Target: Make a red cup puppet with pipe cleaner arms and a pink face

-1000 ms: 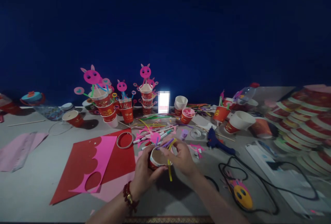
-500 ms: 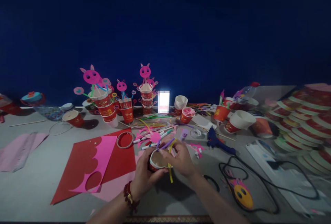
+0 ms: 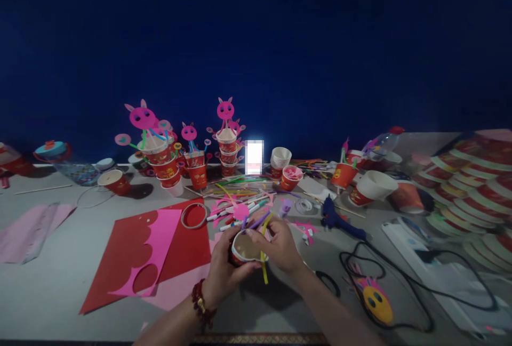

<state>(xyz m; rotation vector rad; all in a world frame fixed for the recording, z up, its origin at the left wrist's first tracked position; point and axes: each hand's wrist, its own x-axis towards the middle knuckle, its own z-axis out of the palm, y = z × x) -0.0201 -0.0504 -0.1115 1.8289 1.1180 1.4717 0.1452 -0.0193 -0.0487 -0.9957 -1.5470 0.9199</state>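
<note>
A paper cup, its open mouth tilted toward me, is held low over the table. My left hand wraps round its left side, thumb along the near rim. On the right side, my right hand presses the rim with its thumb, and the rim looks bent inward there. A yellow straw runs under the right thumb and hangs down past the cup. Purple straws stick out at the far rim. My right fingertips behind the cup are hidden.
Behind the hands lie markers and pink paper scraps. A red sheet is at left. At right are a blue glue gun, its black cord and a yellow face cutout. Decorated cup stacks stand at the back.
The view has shifted very slightly. Both hands, the cup and the straws keep nearly the same pose, and nothing has been let go.
</note>
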